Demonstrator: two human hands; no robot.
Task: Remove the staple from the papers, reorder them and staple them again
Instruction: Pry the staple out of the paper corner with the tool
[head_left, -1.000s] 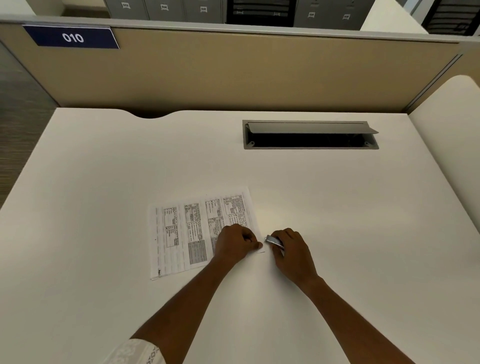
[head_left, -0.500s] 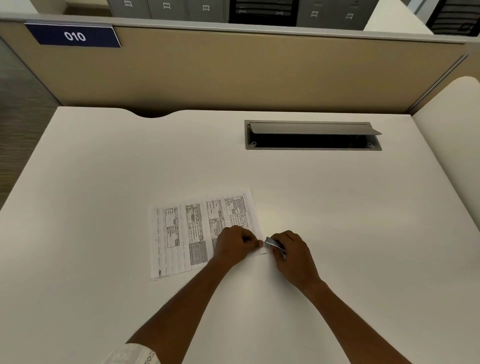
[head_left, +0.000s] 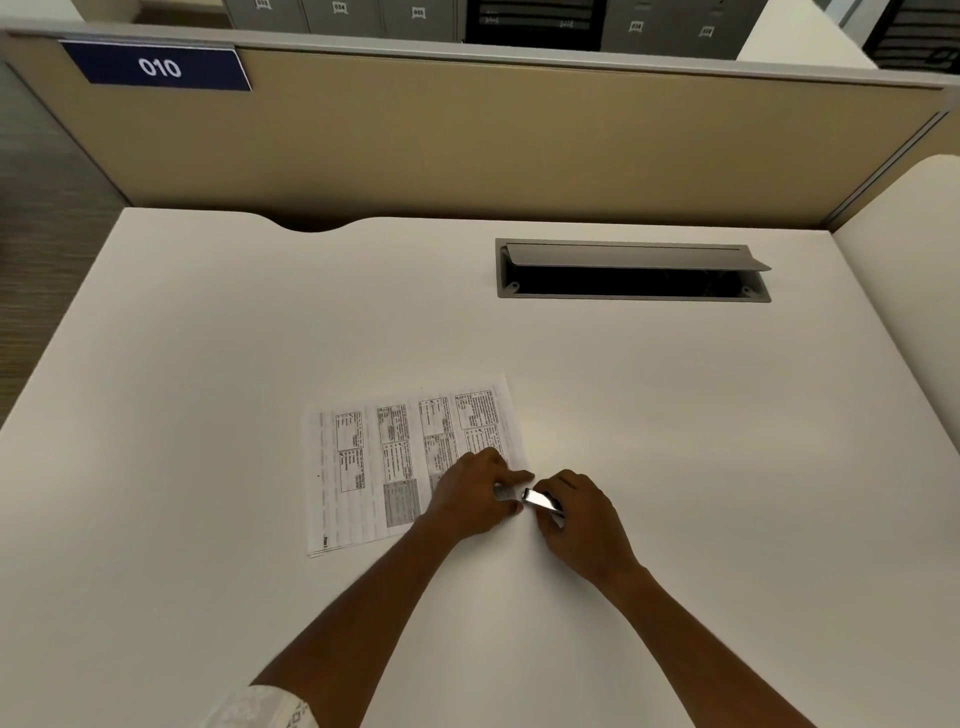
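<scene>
Papers (head_left: 374, 467): printed sheets, flat on white desk (head_left: 675, 467), slightly fanned at near-left corner, tables and grey block face up. Left hand (head_left: 470, 496): curled, knuckles up, pressing down on near-right corner of papers, fingertips pressed together at that corner. Right hand (head_left: 582, 519): just beside left, off the paper edge, fingers closed around small shiny metal tool (head_left: 540, 501), tip of tool touching or nearly touching left fingertips. Kind of tool: cannot tell, too small and glary. Staple itself: hidden under fingers. Patterned sleeve (head_left: 260, 709) at bottom edge on left arm. Farther back on desk, well apart from papers: grey cable tray (head_left: 634, 270) with lid propped open. Behind desk: tan partition (head_left: 493, 130) with blue "010" sign (head_left: 158, 66).
</scene>
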